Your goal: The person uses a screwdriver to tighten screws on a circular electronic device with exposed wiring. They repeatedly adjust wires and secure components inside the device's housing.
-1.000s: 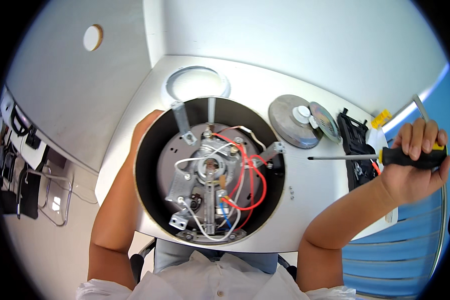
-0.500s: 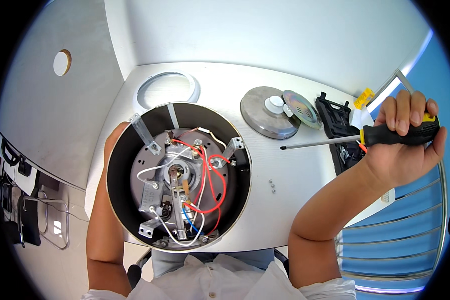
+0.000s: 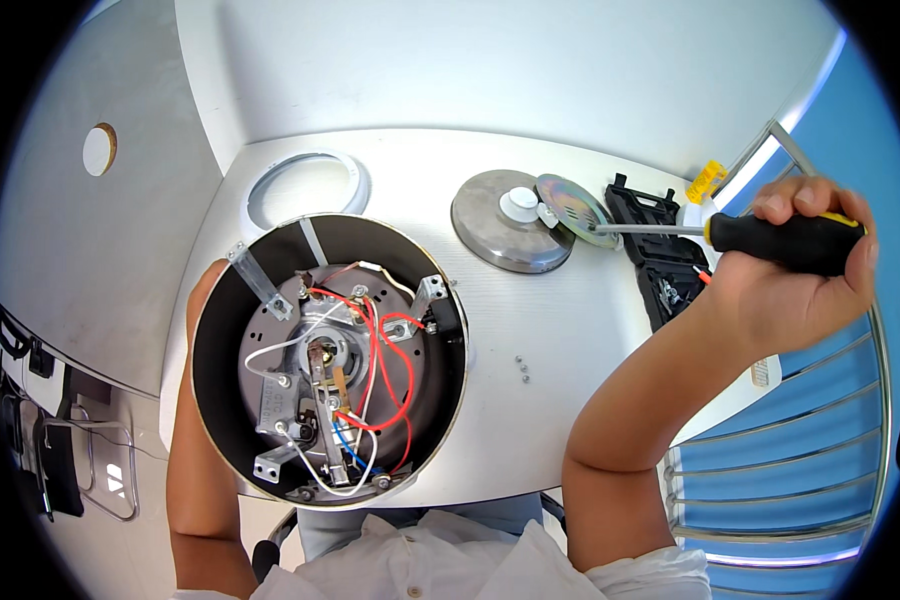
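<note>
An upturned rice cooker body [image 3: 202,345] stands at the near left of the table, its open underside facing me. Inside are a grey heating base, metal brackets, and red, white and blue wires [image 3: 410,375]. My left hand [image 3: 204,285] holds the outer left side of the shell; its fingers are mostly hidden behind it. Raised at the right, my right hand [image 3: 795,260] is closed around the black and yellow handle of a screwdriver [image 3: 785,243]. The shaft points left, away from the cooker, its tip overlapping the edge of an iridescent disc [image 3: 570,205] in view.
A round metal plate [image 3: 490,235] with a white centre lies beside the disc. Three small screws [image 3: 524,368] lie right of the cooker. A white ring [image 3: 255,195] is at the back left, an open black tool case [image 3: 650,212] at the right, near a metal railing [image 3: 785,450].
The screwdriver's tip has swung up and away from me, toward the disc. My right hand keeps its grip. The view has shifted slightly; the cooker stays in my left hand.
</note>
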Tool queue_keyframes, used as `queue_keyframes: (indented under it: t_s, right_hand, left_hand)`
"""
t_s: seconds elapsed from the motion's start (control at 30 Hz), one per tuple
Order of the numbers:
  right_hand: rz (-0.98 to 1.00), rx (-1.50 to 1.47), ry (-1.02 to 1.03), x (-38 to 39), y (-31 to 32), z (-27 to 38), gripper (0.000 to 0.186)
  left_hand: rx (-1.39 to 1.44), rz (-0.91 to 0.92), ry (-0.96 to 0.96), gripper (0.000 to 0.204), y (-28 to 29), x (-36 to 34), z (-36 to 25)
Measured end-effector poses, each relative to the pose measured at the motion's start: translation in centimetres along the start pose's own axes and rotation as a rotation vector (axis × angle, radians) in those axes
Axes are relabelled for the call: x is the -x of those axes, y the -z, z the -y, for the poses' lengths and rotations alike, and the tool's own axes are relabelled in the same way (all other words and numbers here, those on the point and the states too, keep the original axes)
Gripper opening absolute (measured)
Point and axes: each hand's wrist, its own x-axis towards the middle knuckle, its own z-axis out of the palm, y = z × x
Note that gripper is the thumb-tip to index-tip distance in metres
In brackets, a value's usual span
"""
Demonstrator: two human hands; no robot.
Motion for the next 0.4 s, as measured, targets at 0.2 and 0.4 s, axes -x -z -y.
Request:
queue_keyframes:
  t_s: [0.2,0.4]
  right_hand:
    - [-0.418,0.307,0.375,-0.9,0.8,0.9,0.024]
    - [-0.159,0.321,0.554,0.4,0.6,6.3,0.026]
  left_hand:
    - [0.083,-0.069,0.087,0.02,0.1,-0.3,-0.1]
    - [0.054,-0.117,0.073,0.019,-0.5,0.0,-0.9]
